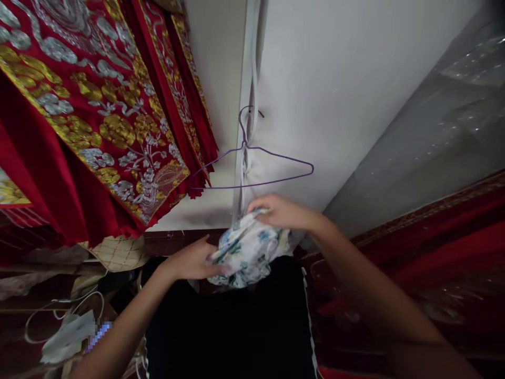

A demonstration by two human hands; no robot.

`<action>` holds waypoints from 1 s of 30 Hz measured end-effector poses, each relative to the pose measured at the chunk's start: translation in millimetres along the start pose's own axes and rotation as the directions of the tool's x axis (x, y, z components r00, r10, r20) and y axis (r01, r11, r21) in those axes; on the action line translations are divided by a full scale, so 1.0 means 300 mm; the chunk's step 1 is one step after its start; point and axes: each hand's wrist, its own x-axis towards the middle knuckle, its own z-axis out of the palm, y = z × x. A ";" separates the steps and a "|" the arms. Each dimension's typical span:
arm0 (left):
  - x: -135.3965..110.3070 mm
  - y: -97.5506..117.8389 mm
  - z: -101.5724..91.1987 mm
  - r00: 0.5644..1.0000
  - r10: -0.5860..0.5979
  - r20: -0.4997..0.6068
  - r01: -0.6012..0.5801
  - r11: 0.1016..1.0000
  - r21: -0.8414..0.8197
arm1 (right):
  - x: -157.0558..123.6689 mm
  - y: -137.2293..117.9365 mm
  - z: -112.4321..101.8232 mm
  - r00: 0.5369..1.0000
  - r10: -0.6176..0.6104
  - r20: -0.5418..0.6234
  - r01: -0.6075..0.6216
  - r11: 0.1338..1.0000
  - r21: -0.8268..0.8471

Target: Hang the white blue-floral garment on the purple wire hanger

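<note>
A bunched white cloth [252, 247] with blue and green flower print is held between my two hands, in front of the black garment I wear. My right hand [274, 210] grips its upper edge from above, fingers closed on the fabric. On the lower left side, my left hand [199, 259] has thumb and fingers around a fold of it. What kind of garment or cloth it is cannot be made out. Above my hands, a bare purple wire hanger [278, 154] hangs against the wall, its left end near a red embroidered cloth.
Red cloth with gold and silver embroidery [118, 126] hangs at the upper left. A white cord [254, 63] runs down the wall. Papers [69, 337] and cables lie lower left. Plastic-covered material [442, 121] and red fabric [445, 263] stand at the right.
</note>
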 end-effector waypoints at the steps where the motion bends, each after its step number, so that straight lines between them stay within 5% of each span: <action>1: -0.020 -0.011 -0.017 0.998 -0.065 0.002 0.064 0.993 0.095 | 0.013 0.037 -0.022 0.986 -0.005 -0.168 -0.003 0.999 -0.043; 3: -0.057 -0.031 -0.054 0.983 -0.182 -0.038 0.186 0.961 0.205 | 0.041 0.131 -0.043 0.901 0.005 -0.434 -0.024 0.999 -0.037; 5: -0.085 -0.046 -0.081 0.960 -0.272 -0.070 0.281 0.931 0.234 | 0.063 0.232 -0.040 0.825 0.042 -0.564 -0.046 0.999 0.006; 9: -0.093 -0.066 -0.110 0.935 -0.332 -0.124 0.353 0.898 0.263 | 0.057 0.354 -0.033 0.783 0.044 -0.620 -0.063 0.998 -0.010; 12: -0.064 -0.078 -0.157 0.948 -0.239 -0.211 0.291 0.919 0.267 | 0.019 0.349 -0.069 0.728 0.031 -0.685 -0.083 0.996 -0.044; 15: -0.013 -0.081 -0.239 0.945 -0.039 -0.324 0.123 0.962 0.243 | -0.007 0.308 -0.120 0.729 0.032 -0.684 -0.105 0.992 -0.065; 19: 0.090 -0.043 -0.336 0.856 0.151 -0.495 -0.042 0.974 0.225 | -0.015 0.275 -0.140 0.774 0.060 -0.631 -0.091 0.996 -0.017; 25: 0.269 0.000 -0.367 0.659 0.073 -0.748 -0.194 0.978 -0.075 | -0.030 0.264 -0.085 0.802 0.046 -0.595 -0.049 0.999 0.010; 28: 0.296 -0.005 -0.378 0.685 0.030 -0.728 -0.188 0.973 -0.136 | -0.054 0.258 -0.066 0.783 0.024 -0.621 -0.035 0.999 -0.006; 30: 0.287 -0.003 -0.393 0.706 0.016 -0.708 -0.157 0.978 -0.134 | -0.079 0.260 -0.081 0.692 0.031 -0.721 -0.033 0.999 0.011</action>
